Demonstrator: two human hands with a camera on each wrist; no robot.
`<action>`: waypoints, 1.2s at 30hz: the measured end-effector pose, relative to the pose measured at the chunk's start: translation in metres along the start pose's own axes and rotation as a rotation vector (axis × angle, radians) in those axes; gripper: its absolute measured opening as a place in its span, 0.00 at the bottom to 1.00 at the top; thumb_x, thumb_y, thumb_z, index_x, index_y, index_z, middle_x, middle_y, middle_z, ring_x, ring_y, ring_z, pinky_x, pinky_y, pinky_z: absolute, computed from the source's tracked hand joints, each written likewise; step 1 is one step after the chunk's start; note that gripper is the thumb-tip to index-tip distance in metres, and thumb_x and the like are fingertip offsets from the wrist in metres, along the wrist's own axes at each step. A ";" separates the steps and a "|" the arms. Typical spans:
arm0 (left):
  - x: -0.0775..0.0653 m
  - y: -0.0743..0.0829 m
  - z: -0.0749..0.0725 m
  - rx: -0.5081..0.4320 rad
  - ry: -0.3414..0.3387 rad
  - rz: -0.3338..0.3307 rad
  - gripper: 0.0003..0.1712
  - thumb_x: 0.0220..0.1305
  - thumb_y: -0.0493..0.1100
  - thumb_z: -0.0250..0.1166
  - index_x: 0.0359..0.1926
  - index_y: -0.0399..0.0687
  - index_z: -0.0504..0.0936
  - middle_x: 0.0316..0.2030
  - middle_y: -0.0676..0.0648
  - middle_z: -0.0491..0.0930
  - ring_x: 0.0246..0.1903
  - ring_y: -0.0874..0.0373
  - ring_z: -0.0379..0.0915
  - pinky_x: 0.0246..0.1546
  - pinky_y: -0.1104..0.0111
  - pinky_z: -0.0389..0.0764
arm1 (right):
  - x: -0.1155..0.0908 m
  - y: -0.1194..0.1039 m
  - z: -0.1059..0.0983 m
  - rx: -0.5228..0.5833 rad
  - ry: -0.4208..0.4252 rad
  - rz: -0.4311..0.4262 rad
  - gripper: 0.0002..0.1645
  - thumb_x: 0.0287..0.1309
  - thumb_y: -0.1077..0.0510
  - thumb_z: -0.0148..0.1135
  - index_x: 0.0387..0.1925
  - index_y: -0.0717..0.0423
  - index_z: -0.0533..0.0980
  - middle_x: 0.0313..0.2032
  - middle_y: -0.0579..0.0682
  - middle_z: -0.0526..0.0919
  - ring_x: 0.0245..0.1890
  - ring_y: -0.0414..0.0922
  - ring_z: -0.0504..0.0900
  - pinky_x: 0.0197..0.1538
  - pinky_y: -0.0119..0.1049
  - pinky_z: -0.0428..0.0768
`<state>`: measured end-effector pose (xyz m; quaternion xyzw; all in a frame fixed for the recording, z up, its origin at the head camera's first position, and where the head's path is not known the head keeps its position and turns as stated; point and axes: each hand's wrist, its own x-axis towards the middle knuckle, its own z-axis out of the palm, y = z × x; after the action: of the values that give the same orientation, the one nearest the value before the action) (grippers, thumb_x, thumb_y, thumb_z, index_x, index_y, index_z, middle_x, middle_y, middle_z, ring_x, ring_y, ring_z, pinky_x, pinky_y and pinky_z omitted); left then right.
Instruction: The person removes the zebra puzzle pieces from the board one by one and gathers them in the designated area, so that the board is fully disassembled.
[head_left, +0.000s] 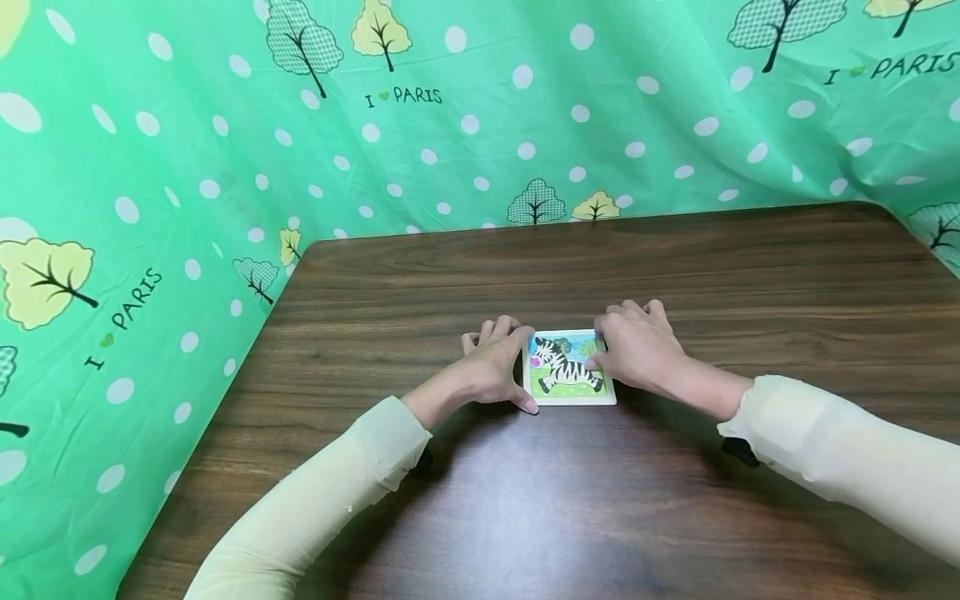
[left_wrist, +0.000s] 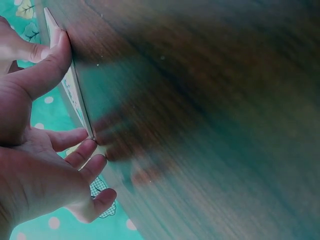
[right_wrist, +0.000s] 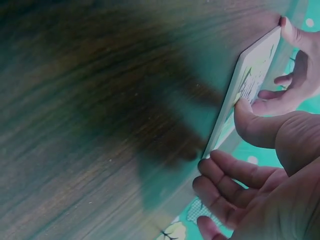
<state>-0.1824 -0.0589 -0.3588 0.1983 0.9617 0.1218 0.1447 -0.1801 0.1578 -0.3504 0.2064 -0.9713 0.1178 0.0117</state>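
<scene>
Together, left hand [head_left: 493, 367] and right hand [head_left: 639, 346] — two in all — grip one zebra picture [head_left: 567, 371].

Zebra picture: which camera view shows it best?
Head view: most of the zebra picture shows from above, slightly covered by the left hand and right hand. Left wrist gives a thin, nearly edge-on strip; right wrist shows its face steeply slanted, partly hidden.
</scene>
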 end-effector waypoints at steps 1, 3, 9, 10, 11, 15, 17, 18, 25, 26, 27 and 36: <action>0.000 0.000 0.000 0.000 0.001 0.001 0.64 0.29 0.59 0.82 0.70 0.56 0.61 0.63 0.51 0.59 0.58 0.53 0.53 0.56 0.51 0.54 | -0.001 -0.001 0.000 -0.007 0.005 -0.002 0.21 0.42 0.50 0.77 0.17 0.54 0.73 0.21 0.47 0.71 0.29 0.50 0.67 0.40 0.49 0.59; 0.000 0.000 0.000 -0.002 0.001 0.002 0.63 0.29 0.59 0.82 0.70 0.56 0.61 0.63 0.51 0.59 0.58 0.53 0.52 0.56 0.51 0.54 | -0.002 -0.002 0.000 -0.021 0.011 -0.009 0.24 0.42 0.50 0.77 0.13 0.52 0.68 0.19 0.46 0.70 0.28 0.50 0.66 0.40 0.49 0.59; 0.000 0.000 0.000 -0.004 -0.001 0.005 0.63 0.30 0.59 0.81 0.70 0.55 0.61 0.63 0.50 0.59 0.58 0.53 0.52 0.56 0.51 0.54 | -0.005 -0.004 -0.001 -0.014 -0.001 -0.022 0.23 0.45 0.50 0.75 0.11 0.50 0.69 0.21 0.46 0.70 0.29 0.50 0.66 0.40 0.50 0.60; 0.000 0.000 0.000 -0.002 -0.001 0.004 0.63 0.30 0.59 0.81 0.70 0.55 0.61 0.64 0.50 0.58 0.58 0.53 0.52 0.56 0.51 0.54 | -0.005 -0.003 -0.001 -0.006 -0.008 -0.018 0.23 0.45 0.50 0.75 0.12 0.50 0.69 0.21 0.47 0.70 0.29 0.50 0.66 0.39 0.50 0.59; 0.000 0.000 0.000 -0.001 -0.001 0.004 0.63 0.30 0.59 0.81 0.70 0.55 0.60 0.64 0.50 0.58 0.59 0.53 0.52 0.56 0.51 0.54 | -0.005 -0.003 -0.001 0.005 -0.015 -0.011 0.22 0.45 0.50 0.75 0.13 0.50 0.70 0.22 0.47 0.70 0.29 0.50 0.66 0.39 0.49 0.59; -0.001 0.000 0.000 -0.001 -0.001 0.000 0.63 0.30 0.59 0.81 0.70 0.55 0.60 0.65 0.50 0.57 0.59 0.53 0.52 0.57 0.50 0.54 | -0.006 -0.001 0.000 0.048 -0.028 0.019 0.17 0.44 0.50 0.75 0.18 0.52 0.74 0.23 0.48 0.71 0.30 0.51 0.65 0.38 0.47 0.58; -0.001 0.000 -0.001 -0.002 0.000 0.000 0.63 0.30 0.59 0.81 0.70 0.55 0.60 0.65 0.50 0.58 0.59 0.52 0.52 0.57 0.50 0.54 | -0.006 -0.001 0.000 0.064 -0.027 0.032 0.16 0.44 0.50 0.75 0.22 0.53 0.76 0.25 0.48 0.72 0.31 0.51 0.65 0.38 0.47 0.58; -0.001 0.000 -0.001 -0.001 0.000 0.001 0.63 0.30 0.59 0.81 0.70 0.55 0.60 0.64 0.50 0.58 0.59 0.52 0.52 0.57 0.50 0.54 | -0.006 0.000 0.000 0.067 -0.023 0.035 0.16 0.44 0.50 0.75 0.24 0.55 0.78 0.25 0.49 0.73 0.32 0.51 0.65 0.38 0.47 0.58; -0.001 0.000 0.000 -0.001 -0.001 0.006 0.63 0.30 0.59 0.81 0.70 0.55 0.60 0.64 0.50 0.58 0.59 0.52 0.52 0.57 0.50 0.54 | -0.007 0.001 0.003 0.075 -0.004 0.024 0.21 0.44 0.51 0.76 0.35 0.61 0.81 0.29 0.51 0.75 0.33 0.52 0.67 0.39 0.47 0.59; 0.000 0.000 0.000 0.000 -0.001 0.005 0.63 0.30 0.59 0.81 0.70 0.55 0.60 0.64 0.50 0.58 0.59 0.52 0.52 0.57 0.50 0.54 | -0.007 0.001 0.003 0.079 0.002 0.018 0.22 0.44 0.51 0.76 0.37 0.62 0.82 0.30 0.51 0.75 0.34 0.52 0.67 0.39 0.48 0.59; 0.000 0.000 0.000 0.001 0.001 0.003 0.63 0.30 0.59 0.81 0.70 0.55 0.60 0.64 0.50 0.58 0.59 0.52 0.52 0.57 0.50 0.54 | -0.007 0.001 0.003 0.083 0.007 0.011 0.23 0.44 0.52 0.76 0.39 0.62 0.82 0.31 0.52 0.76 0.35 0.52 0.68 0.40 0.48 0.59; 0.000 0.001 0.000 0.006 -0.004 -0.001 0.63 0.30 0.59 0.81 0.70 0.55 0.60 0.64 0.50 0.58 0.59 0.52 0.52 0.57 0.50 0.54 | -0.005 0.002 0.005 0.133 0.008 0.017 0.27 0.43 0.55 0.76 0.44 0.66 0.81 0.38 0.56 0.79 0.40 0.54 0.70 0.40 0.48 0.59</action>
<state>-0.1821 -0.0578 -0.3582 0.1986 0.9619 0.1187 0.1459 -0.1757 0.1602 -0.3562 0.1982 -0.9629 0.1832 0.0010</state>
